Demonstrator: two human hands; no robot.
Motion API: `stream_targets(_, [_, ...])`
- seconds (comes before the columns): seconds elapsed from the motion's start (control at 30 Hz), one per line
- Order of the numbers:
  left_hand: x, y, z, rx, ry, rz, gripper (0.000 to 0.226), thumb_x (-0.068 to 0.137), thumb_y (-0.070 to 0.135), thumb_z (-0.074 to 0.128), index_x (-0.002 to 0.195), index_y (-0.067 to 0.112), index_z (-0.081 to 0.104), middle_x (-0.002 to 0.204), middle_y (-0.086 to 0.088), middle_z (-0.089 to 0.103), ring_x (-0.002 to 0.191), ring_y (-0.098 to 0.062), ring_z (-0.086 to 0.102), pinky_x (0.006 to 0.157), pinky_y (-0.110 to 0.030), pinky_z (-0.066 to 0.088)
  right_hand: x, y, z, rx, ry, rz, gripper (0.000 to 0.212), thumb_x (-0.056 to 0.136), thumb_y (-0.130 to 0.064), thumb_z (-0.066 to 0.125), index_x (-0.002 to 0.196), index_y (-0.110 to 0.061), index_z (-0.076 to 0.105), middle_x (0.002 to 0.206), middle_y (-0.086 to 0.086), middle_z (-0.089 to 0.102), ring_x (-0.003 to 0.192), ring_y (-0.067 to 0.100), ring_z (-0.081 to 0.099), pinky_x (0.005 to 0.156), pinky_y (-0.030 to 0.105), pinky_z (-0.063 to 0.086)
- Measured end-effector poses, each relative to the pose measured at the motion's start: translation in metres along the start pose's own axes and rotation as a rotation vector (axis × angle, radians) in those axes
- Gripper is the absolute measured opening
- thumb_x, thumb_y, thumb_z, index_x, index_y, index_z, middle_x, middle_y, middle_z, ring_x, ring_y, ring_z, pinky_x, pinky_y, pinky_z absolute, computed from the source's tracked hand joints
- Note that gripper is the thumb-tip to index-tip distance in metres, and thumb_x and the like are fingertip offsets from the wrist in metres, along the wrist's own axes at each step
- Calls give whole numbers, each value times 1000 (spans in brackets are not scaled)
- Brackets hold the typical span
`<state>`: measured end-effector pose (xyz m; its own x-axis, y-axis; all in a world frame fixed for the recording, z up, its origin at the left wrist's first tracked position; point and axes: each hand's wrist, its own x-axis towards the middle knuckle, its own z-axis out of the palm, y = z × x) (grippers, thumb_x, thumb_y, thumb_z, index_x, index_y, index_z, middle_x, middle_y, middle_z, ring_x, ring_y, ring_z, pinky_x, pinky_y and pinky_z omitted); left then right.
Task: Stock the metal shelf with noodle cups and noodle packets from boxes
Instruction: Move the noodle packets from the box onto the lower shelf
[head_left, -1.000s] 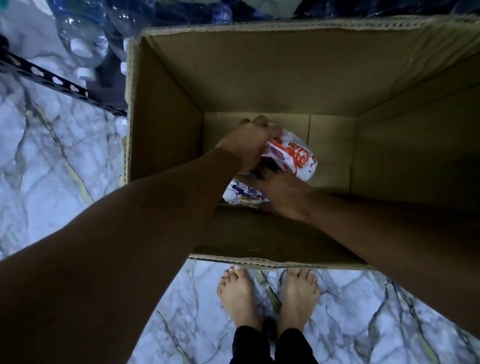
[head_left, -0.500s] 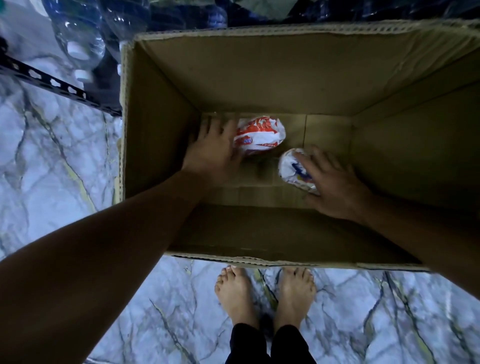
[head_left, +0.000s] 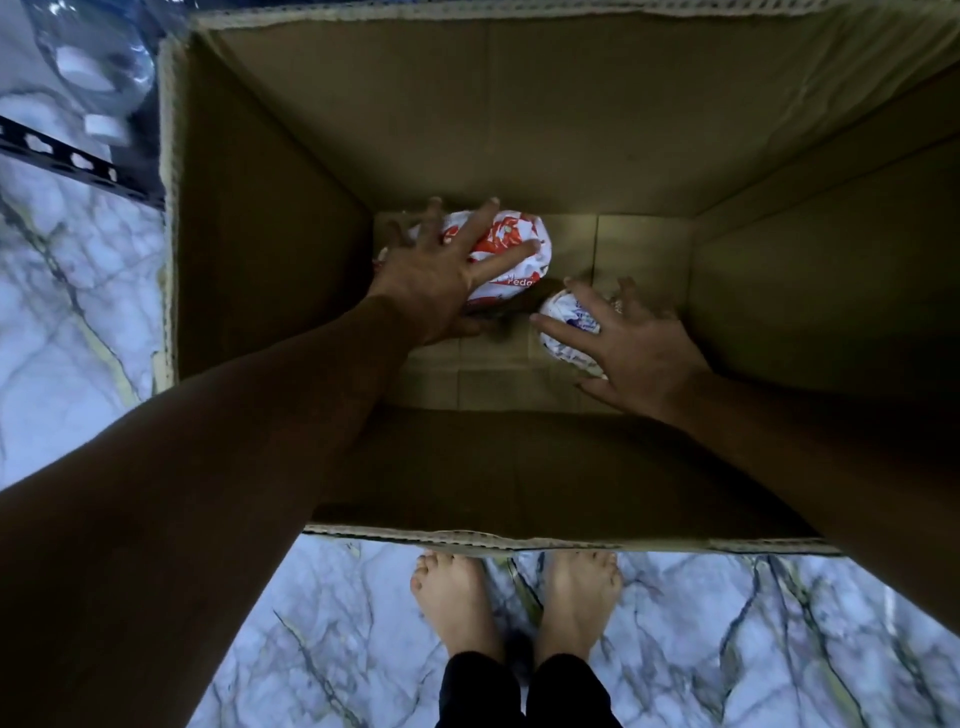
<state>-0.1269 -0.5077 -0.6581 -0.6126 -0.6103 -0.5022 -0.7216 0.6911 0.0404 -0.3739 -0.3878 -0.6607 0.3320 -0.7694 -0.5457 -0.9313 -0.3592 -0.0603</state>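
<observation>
Red packet (head_left: 511, 244) on the box (head_left: 519, 104) bottom now has your left hand (head_left: 441, 265) on it, slid over from beside it, fingers splayed flat, while your right hand (head_left: 639, 343) stays spread over the blue packet (head_left: 566, 325) nearby; neither is gripped, so nothing is shelf-bound yet.

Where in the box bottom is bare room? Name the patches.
Bare: the far right corner of the box, between the red packet and the right wall; also the near strip between the wrists. Crowded: far left, where the left hand covers the red packet, and centre right, right hand on the blue cup.
</observation>
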Motion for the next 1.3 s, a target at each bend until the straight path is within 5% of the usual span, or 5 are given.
stream_targets(0.13, [8, 1, 6, -30, 2, -13, 103, 80, 79, 61, 156, 57, -6, 172, -6, -7, 148, -58, 14, 96, -72, 47, 4, 0, 4, -14, -41, 16, 102, 78, -62, 72, 154, -55, 3, 166, 11, 12, 137, 52, 36, 72, 48, 60])
stream_targets(0.43, [24, 0, 21, -11, 165, 14, 86, 88, 71, 61, 158, 53, 15, 157, -15, 36, 120, -50, 55, 78, -52, 56, 8, 7, 8, 39, -4, -8, 92, 70, -48, 80, 150, -45, 35, 153, 17, 35, 106, 40, 59, 61, 37, 56])
stream_targets(0.67, [9, 5, -4, -205, 144, -77, 87, 86, 68, 66, 159, 49, 22, 148, -9, 43, 117, -40, 59, 86, -46, 54, 10, 11, -30, 142, -31, 24, 88, 78, -50, 74, 149, -48, 22, 151, 8, 32, 113, 37, 57, 85, 45, 56])
stream_targets(1.03, [-148, 17, -154, -482, 252, -171, 97, 75, 63, 74, 156, 46, 25, 137, 4, 51, 119, -24, 60, 89, -39, 56, -137, -16, -198, 428, 171, 228, 80, 71, -53, 74, 140, -50, 35, 139, -8, 44, 100, 33, 68, 79, 41, 57])
stream_targets(1.3, [-273, 29, -302, -446, 306, -172, 98, 73, 57, 79, 153, 48, 22, 137, 10, 49, 114, -22, 59, 77, -34, 48, -252, -42, -334, 539, 302, 247, 78, 73, -49, 77, 137, -53, 32, 135, -13, 46, 100, 22, 62, 70, 28, 36])
